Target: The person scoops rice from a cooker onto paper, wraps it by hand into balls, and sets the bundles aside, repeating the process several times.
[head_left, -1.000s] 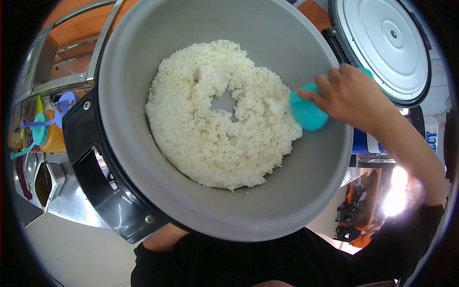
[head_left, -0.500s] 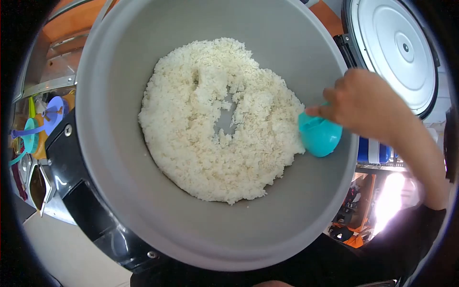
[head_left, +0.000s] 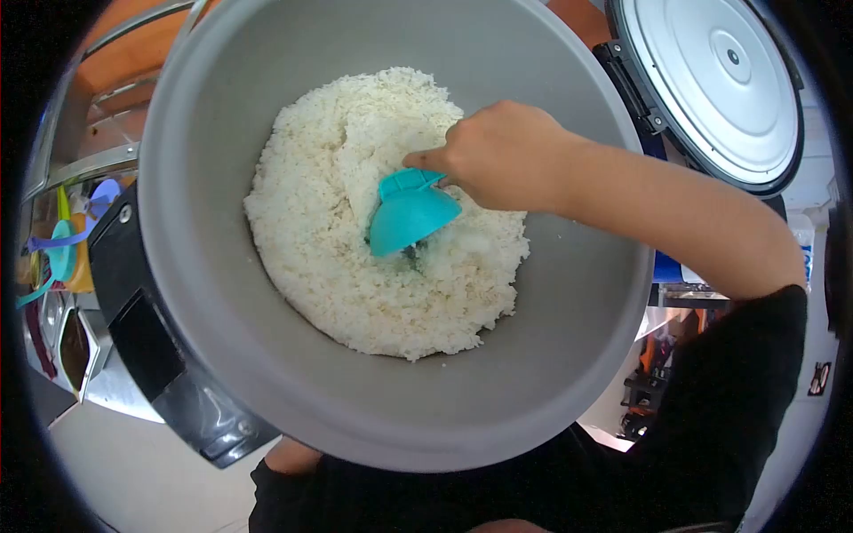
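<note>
My right hand (head_left: pixel 498 155) is closed on a teal plastic scoop (head_left: pixel 413 218), reaching in from the right over a large grey pot (head_left: pixel 355 426). A mound of cooked white rice (head_left: pixel 320 266) covers the middle of the pot's bottom. The scoop is tilted and sits in the hollow at the centre of the rice, its lower edge touching the grains. A little of my left arm (head_left: pixel 291 455) shows below the pot's rim, beside a black sleeve; the left hand itself is out of sight.
The rice cooker's round metal lid (head_left: pixel 711 80) stands raised at the upper right. A black cooker housing (head_left: pixel 169 355) juts out at the lower left. Further left are a purple ladle (head_left: pixel 75 235), a teal utensil (head_left: pixel 60 253) and a metal container (head_left: pixel 75 351).
My right hand has carried the scoop left, from the rice's right edge into the central hollow. The scoop has turned. The pot sits slightly further left and higher in view.
</note>
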`<move>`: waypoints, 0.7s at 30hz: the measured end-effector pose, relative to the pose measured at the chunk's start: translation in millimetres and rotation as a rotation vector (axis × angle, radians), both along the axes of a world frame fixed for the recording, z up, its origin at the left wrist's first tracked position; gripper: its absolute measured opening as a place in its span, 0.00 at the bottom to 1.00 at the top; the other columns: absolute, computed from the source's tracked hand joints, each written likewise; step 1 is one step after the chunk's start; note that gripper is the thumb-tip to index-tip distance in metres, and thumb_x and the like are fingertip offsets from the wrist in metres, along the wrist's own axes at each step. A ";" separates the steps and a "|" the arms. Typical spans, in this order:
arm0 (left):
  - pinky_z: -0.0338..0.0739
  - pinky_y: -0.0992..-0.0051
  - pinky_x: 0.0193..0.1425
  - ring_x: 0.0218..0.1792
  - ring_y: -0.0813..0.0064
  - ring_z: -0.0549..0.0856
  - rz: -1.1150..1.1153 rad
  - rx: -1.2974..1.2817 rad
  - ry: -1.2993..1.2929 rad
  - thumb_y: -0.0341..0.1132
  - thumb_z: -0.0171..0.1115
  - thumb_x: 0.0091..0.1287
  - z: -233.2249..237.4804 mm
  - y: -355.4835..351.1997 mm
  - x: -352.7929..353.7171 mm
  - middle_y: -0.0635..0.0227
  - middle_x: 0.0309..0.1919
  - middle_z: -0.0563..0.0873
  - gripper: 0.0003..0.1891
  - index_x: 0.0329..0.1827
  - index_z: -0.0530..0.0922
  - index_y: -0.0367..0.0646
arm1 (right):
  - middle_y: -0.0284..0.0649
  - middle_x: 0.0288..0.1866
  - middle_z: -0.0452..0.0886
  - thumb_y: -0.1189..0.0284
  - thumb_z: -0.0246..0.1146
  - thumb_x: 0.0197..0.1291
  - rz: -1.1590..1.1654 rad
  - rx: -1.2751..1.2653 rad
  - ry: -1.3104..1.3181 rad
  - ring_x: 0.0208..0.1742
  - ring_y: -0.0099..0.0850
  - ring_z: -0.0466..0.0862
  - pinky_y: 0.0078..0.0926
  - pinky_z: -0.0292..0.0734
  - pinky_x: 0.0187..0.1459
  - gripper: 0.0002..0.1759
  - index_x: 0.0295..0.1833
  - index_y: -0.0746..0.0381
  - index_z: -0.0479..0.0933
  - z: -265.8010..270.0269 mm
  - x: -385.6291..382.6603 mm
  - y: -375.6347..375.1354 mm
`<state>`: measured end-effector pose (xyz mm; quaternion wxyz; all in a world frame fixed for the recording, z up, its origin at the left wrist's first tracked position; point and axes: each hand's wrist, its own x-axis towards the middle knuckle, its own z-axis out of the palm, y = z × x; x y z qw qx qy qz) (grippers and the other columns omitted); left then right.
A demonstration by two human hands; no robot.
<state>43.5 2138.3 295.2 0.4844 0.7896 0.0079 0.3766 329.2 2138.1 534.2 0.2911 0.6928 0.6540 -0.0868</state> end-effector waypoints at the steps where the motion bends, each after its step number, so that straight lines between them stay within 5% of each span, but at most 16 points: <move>1: 0.51 0.48 0.76 0.69 0.53 0.65 0.029 0.049 -0.013 0.51 0.58 0.68 1.4 0.2 0.7 0.61 0.70 0.63 0.32 0.72 0.61 0.51 | 0.41 0.32 0.84 0.71 0.63 0.59 0.000 -0.031 0.003 0.35 0.40 0.86 0.37 0.81 0.40 0.29 0.68 0.47 0.73 5.9 0.8 5.7; 3: 0.51 0.48 0.76 0.70 0.53 0.65 0.085 0.149 -0.032 0.52 0.58 0.68 2.3 2.8 4.2 0.61 0.70 0.63 0.32 0.72 0.61 0.51 | 0.42 0.32 0.84 0.73 0.63 0.60 -0.002 -0.047 0.021 0.35 0.41 0.86 0.37 0.81 0.41 0.29 0.69 0.47 0.73 18.4 2.8 12.1; 6: 0.51 0.48 0.76 0.70 0.52 0.64 0.177 0.285 -0.067 0.52 0.57 0.68 4.8 7.4 8.5 0.61 0.71 0.62 0.32 0.72 0.61 0.51 | 0.42 0.30 0.83 0.75 0.63 0.61 -0.007 0.292 -0.055 0.36 0.42 0.86 0.35 0.80 0.41 0.30 0.70 0.47 0.71 32.3 10.3 15.3; 9: 0.50 0.47 0.76 0.70 0.52 0.64 0.263 0.406 -0.082 0.53 0.56 0.68 5.6 12.2 12.3 0.61 0.71 0.62 0.33 0.73 0.60 0.51 | 0.45 0.33 0.84 0.76 0.63 0.60 0.306 0.652 0.135 0.36 0.42 0.85 0.37 0.80 0.42 0.33 0.72 0.48 0.68 18.2 4.0 22.6; 12: 0.50 0.47 0.76 0.71 0.52 0.63 0.322 0.506 -0.088 0.53 0.56 0.68 6.0 15.5 12.9 0.60 0.71 0.61 0.33 0.73 0.60 0.51 | 0.46 0.35 0.84 0.77 0.63 0.60 0.161 0.492 0.358 0.35 0.41 0.85 0.40 0.80 0.42 0.36 0.74 0.47 0.65 -7.3 -19.7 35.4; 14: 0.50 0.47 0.77 0.71 0.52 0.63 0.351 0.552 -0.084 0.54 0.55 0.68 5.4 16.7 14.7 0.60 0.72 0.60 0.33 0.73 0.60 0.51 | 0.46 0.38 0.84 0.80 0.62 0.58 -0.167 0.211 0.543 0.34 0.41 0.86 0.40 0.82 0.42 0.39 0.75 0.46 0.64 -11.7 -19.4 43.5; 21: 0.49 0.46 0.77 0.72 0.51 0.62 0.419 0.632 -0.086 0.55 0.54 0.69 0.3 22.2 19.3 0.60 0.73 0.59 0.34 0.74 0.59 0.51 | 0.46 0.39 0.85 0.80 0.60 0.58 0.071 0.023 0.174 0.35 0.41 0.86 0.38 0.82 0.42 0.38 0.75 0.46 0.64 22.9 -4.0 -6.8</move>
